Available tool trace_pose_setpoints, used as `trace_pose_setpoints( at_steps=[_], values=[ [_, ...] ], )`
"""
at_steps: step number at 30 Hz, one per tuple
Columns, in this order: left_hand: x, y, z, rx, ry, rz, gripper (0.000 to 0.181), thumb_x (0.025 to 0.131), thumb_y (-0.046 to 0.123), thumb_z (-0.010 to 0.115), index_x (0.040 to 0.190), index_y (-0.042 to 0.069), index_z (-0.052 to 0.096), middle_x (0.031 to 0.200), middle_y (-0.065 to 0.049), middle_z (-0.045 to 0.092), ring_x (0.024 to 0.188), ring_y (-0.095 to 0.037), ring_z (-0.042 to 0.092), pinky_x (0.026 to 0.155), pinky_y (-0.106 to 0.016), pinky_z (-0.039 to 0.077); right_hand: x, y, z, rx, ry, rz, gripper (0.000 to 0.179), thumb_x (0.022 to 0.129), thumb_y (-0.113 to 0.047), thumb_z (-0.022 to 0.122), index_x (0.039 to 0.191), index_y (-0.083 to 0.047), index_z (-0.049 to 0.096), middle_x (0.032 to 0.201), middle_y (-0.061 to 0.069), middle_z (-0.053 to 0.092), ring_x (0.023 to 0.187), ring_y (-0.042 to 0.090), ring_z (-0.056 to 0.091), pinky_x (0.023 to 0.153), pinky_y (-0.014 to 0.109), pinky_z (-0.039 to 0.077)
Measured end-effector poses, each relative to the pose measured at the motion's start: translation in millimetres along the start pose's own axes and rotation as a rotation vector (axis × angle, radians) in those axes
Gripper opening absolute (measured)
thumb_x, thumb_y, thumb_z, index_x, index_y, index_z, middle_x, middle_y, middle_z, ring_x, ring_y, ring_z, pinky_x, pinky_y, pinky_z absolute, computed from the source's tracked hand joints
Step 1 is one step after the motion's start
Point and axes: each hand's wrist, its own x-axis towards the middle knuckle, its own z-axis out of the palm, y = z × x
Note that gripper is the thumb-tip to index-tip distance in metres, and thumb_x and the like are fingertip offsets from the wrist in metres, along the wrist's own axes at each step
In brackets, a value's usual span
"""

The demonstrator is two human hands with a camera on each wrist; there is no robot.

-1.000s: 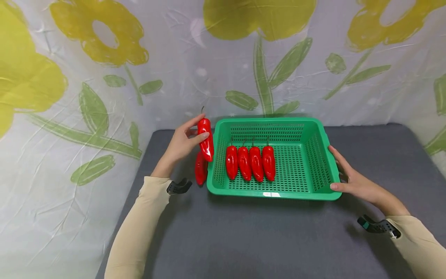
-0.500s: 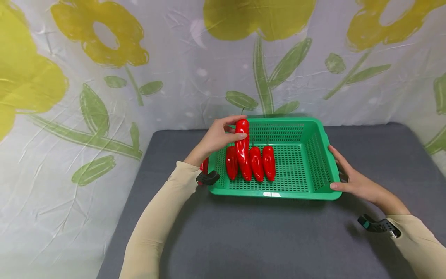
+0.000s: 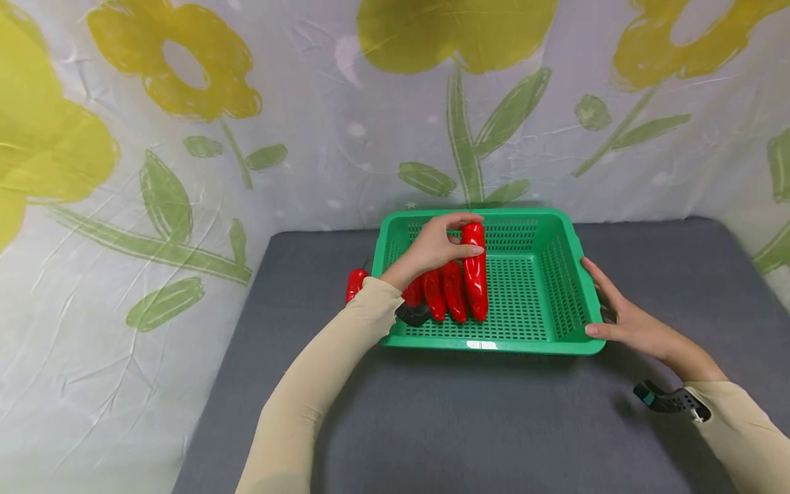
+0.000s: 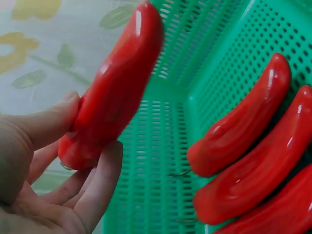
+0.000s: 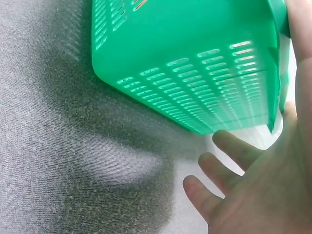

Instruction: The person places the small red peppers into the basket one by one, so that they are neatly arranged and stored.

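My left hand [image 3: 438, 243] pinches a glossy red pepper [image 3: 474, 267] near its stem end, between thumb and fingers. The pepper hangs tip down over the green plastic basket [image 3: 524, 346], overlapping the right end of the row of red peppers [image 3: 455, 291] inside. In the left wrist view the held pepper [image 4: 114, 83] stands apart from those in the basket. My right hand [image 3: 629, 322] rests at the basket's right rim, thumb at the near corner. The right wrist view shows its other fingers [image 5: 224, 173] extended beside the outer wall.
Another red pepper [image 3: 356, 283] lies just outside the basket's left side, partly covered by my left sleeve [image 3: 333, 370]. A dark grey cloth [image 3: 494, 425] covers the table. Behind it hangs a flower-printed sheet [image 3: 308, 137].
From outside the basket's left rim, my left hand has carried the pepper rightward over the row inside. The right hand and the basket have stayed in place.
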Motion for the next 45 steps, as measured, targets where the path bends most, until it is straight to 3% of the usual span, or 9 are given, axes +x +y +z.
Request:
trace_pose_setpoints(
  at_steps=[3, 5, 8, 9, 10, 16, 22, 29, 45],
  values=[
    [7.1, -2.1, 8.2, -0.044, -0.014, -0.027, 0.056, 0.089, 0.016, 0.074, 0.141, 0.018, 0.055, 0.132, -0.013, 0.057, 0.103, -0.030, 0.071, 0.085, -0.043, 0.060, 0.0, 0, 0, -0.002, 0.004, 0.003, 0.101, 0.095, -0.016, 0.062, 0.157, -0.036, -0.015, 0.158, 0.033, 0.012, 0.124, -0.011, 0.029, 0.093, 0.038, 0.048],
    [10.6, -3.2, 12.8, -0.068, -0.024, -0.048, 0.057, 0.088, 0.015, 0.075, 0.142, 0.015, 0.054, 0.132, -0.014, 0.057, 0.102, -0.030, 0.072, 0.085, -0.040, 0.061, -0.1, 0, 0, 0.000, 0.002, 0.006, 0.101, 0.095, -0.016, 0.062, 0.157, -0.036, -0.015, 0.157, 0.033, 0.013, 0.134, 0.007, 0.033, 0.087, 0.023, 0.046],
    [14.6, -4.2, 18.4, -0.058, -0.039, -0.065, 0.060, 0.088, 0.014, 0.075, 0.144, 0.012, 0.052, 0.133, -0.014, 0.058, 0.102, -0.029, 0.072, 0.084, -0.034, 0.061, -0.6, 0, 0, 0.017, -0.005, 0.004, 0.101, 0.095, -0.018, 0.062, 0.157, -0.036, -0.015, 0.157, 0.035, 0.011, 0.138, 0.040, 0.031, 0.084, 0.016, 0.045],
    [15.9, -4.6, 20.1, -0.044, -0.044, -0.068, 0.061, 0.088, 0.014, 0.075, 0.144, 0.012, 0.052, 0.133, -0.014, 0.058, 0.102, -0.028, 0.073, 0.084, -0.031, 0.060, -0.8, -1, 1, 0.017, -0.005, 0.005, 0.101, 0.095, -0.018, 0.063, 0.157, -0.035, -0.015, 0.157, 0.036, 0.011, 0.138, 0.042, 0.030, 0.084, 0.016, 0.045],
    [17.2, -5.0, 21.7, -0.027, -0.047, -0.065, 0.062, 0.088, 0.014, 0.076, 0.145, 0.012, 0.051, 0.133, -0.014, 0.058, 0.102, -0.027, 0.073, 0.083, -0.030, 0.060, -1.0, -1, 1, 0.020, -0.007, 0.003, 0.101, 0.095, -0.018, 0.062, 0.157, -0.035, -0.016, 0.156, 0.036, 0.011, 0.137, 0.040, 0.032, 0.083, 0.017, 0.045],
    [26.6, -8.9, 32.8, 0.066, -0.062, -0.022, 0.062, 0.086, 0.016, 0.078, 0.143, 0.013, 0.053, 0.132, -0.013, 0.060, 0.098, -0.024, 0.073, 0.081, -0.027, 0.058, -0.7, -1, 1, 0.023, -0.004, -0.033, 0.101, 0.095, -0.012, 0.062, 0.157, -0.033, -0.016, 0.153, 0.036, 0.016, 0.121, -0.016, 0.032, 0.083, 0.016, 0.046],
    [35.1, -16.8, 42.6, 0.130, -0.058, -0.010, 0.062, 0.082, 0.020, 0.082, 0.139, 0.019, 0.057, 0.132, -0.006, 0.062, 0.095, -0.017, 0.072, 0.079, -0.024, 0.056, -0.6, 0, 2, 0.020, -0.006, -0.041, 0.101, 0.096, -0.010, 0.061, 0.157, -0.033, -0.016, 0.153, 0.037, 0.017, 0.121, -0.017, 0.034, 0.083, 0.016, 0.047],
    [35.9, -19.8, 47.8, 0.138, -0.065, 0.011, 0.061, 0.081, 0.018, 0.083, 0.137, 0.014, 0.058, 0.130, -0.007, 0.064, 0.097, -0.019, 0.072, 0.078, -0.022, 0.056, -1.7, 1, 4, 0.015, 0.005, -0.047, 0.102, 0.095, -0.012, 0.062, 0.157, -0.032, -0.016, 0.152, 0.038, 0.018, 0.120, -0.017, 0.036, 0.083, 0.017, 0.047],
    [37.8, -27.4, 55.4, 0.289, -0.090, 0.029, 0.060, 0.080, 0.025, 0.084, 0.134, 0.016, 0.061, 0.121, -0.002, 0.069, 0.111, -0.015, 0.063, 0.088, -0.023, 0.052, -6.1, 0, 13, 0.015, 0.025, -0.054, 0.102, 0.095, -0.010, 0.062, 0.158, -0.030, -0.016, 0.151, 0.037, 0.021, 0.121, -0.016, 0.037, 0.084, 0.015, 0.045]
  ],
)
